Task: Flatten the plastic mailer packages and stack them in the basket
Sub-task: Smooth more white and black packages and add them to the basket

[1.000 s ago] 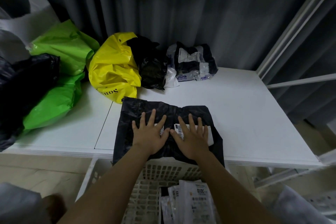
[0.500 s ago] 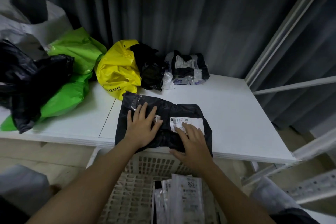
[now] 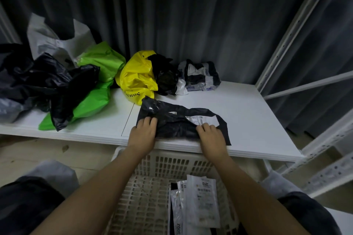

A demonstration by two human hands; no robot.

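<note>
We see the left hand [image 3: 142, 134] grip curled on the black mailer [image 3: 175, 123]'s near-left edge and the right hand [image 3: 211, 136] grip pinching its near-right edge by the label [image 3: 203, 120], on the tabletop [image 3: 248, 120]. The basket [image 3: 149, 187] sits directly below both grips, flattened mailers [image 3: 198, 204] inside.

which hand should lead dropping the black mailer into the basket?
Probably right. The right hand pinches the black mailer at its overhanging near-right corner, directly above the stack in the basket. The left hand grips the opposite edge.
</note>
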